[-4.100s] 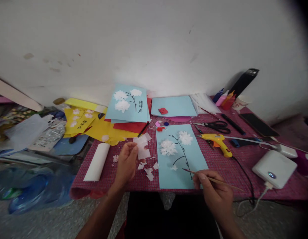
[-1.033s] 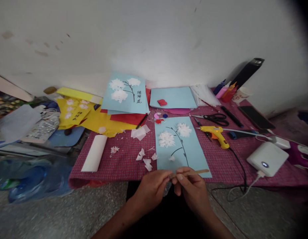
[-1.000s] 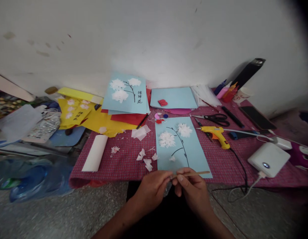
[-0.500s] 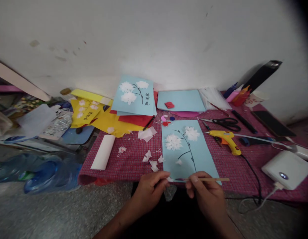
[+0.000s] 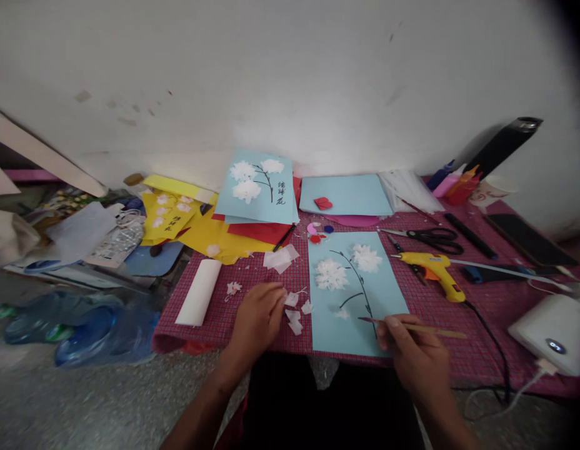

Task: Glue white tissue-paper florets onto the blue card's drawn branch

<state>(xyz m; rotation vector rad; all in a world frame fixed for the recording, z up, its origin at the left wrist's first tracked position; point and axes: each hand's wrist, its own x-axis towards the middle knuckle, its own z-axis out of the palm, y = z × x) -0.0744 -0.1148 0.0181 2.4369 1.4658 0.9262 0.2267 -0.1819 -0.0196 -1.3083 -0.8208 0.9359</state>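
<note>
My right hand [image 5: 416, 353] grips a thin paintbrush [image 5: 442, 331], its dark tip pointing left over a light blue sheet [image 5: 327, 334]. On that sheet are a drawn dark branch, two fluffy white paper flowers [image 5: 331, 275] [image 5: 366, 258] and a small white petal cluster [image 5: 342, 314] below a side twig. Left of the sheet, my left hand [image 5: 258, 317] reaches down to the white paper scraps [image 5: 294, 322]. Its fingers are drawn together at the edge of one scrap [image 5: 291, 299], partly covering it.
A white paper roll [image 5: 200, 292] lies left on the checked cloth [image 5: 266, 337]. Right of the sheet are scissors [image 5: 430, 239], a yellow glue gun [image 5: 433, 270] and a white power bank [image 5: 552, 334] with cables. A finished flower card [image 5: 257, 209] leans behind, near coloured paper circles [image 5: 318, 232].
My left hand has moved left, from the sheet's front edge to the scraps. My right hand has shifted right with the paintbrush. The small petal cluster looks larger. The view has shifted slightly.
</note>
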